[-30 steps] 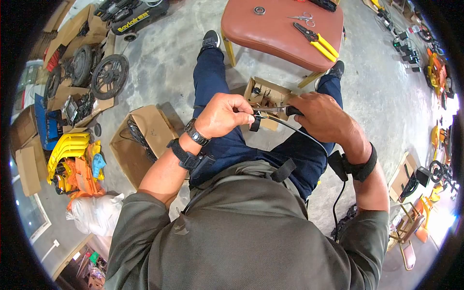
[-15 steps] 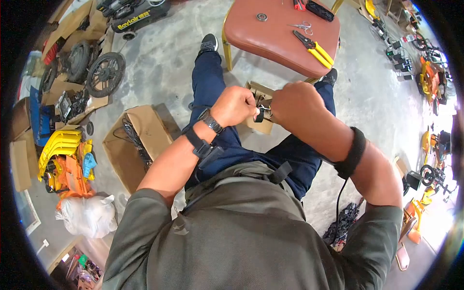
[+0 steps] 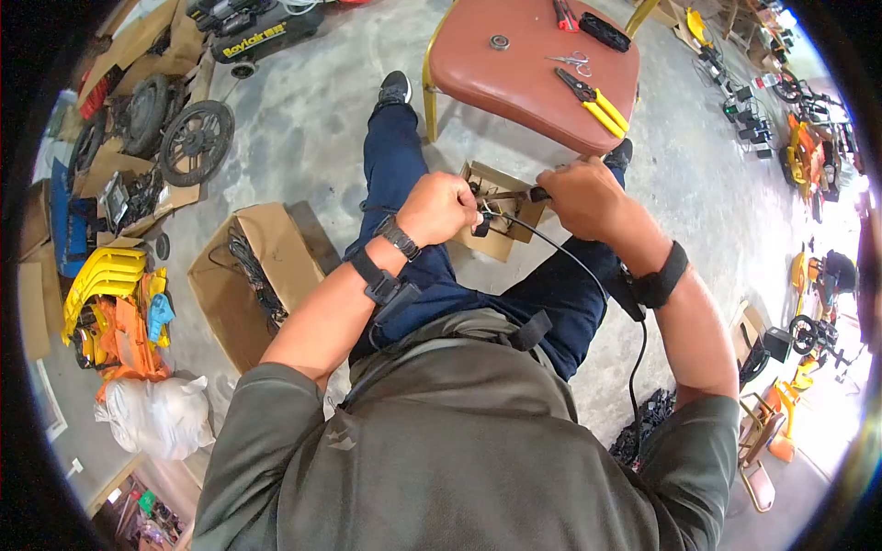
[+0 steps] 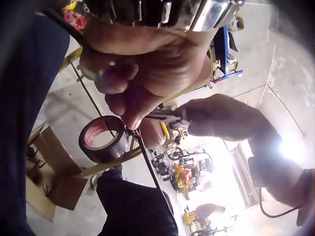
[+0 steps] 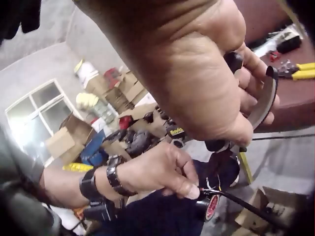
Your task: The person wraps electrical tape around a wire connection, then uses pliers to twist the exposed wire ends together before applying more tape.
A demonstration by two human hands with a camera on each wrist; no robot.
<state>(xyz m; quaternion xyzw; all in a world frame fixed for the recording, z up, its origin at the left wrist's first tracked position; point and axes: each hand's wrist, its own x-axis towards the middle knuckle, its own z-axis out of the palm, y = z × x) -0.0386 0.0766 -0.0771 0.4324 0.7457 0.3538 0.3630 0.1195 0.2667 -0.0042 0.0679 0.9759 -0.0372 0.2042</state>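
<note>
My left hand [image 3: 432, 209] pinches the end of a black cable [image 4: 153, 172] between thumb and fingers. Thin bare wires [image 5: 212, 187] splay out by the fingertips. A roll of black tape [image 4: 103, 139] with a red-printed core hangs just beside the thumb. In my right hand [image 3: 588, 195] is a pair of pliers [image 3: 508, 195], gripped by dark handles, its metal nose pointing left toward the wires. One curved handle [image 5: 265, 102] stands out from the fingers in the right wrist view. The palm hides the other handle in part.
A small open carton [image 3: 501, 241] sits on the floor below the hands. Ahead, a brown padded chair [image 3: 524, 83] bears yellow-handled strippers [image 3: 602, 112], small scissors [image 3: 571, 62] and a bearing [image 3: 499, 41]. A larger carton [image 3: 303, 241] with cables stands to the left.
My right hand turned over close against the left half a second ago, covering the pliers. It has since drawn back right, showing the pliers and cable again. The left hand keeps its pinch.
</note>
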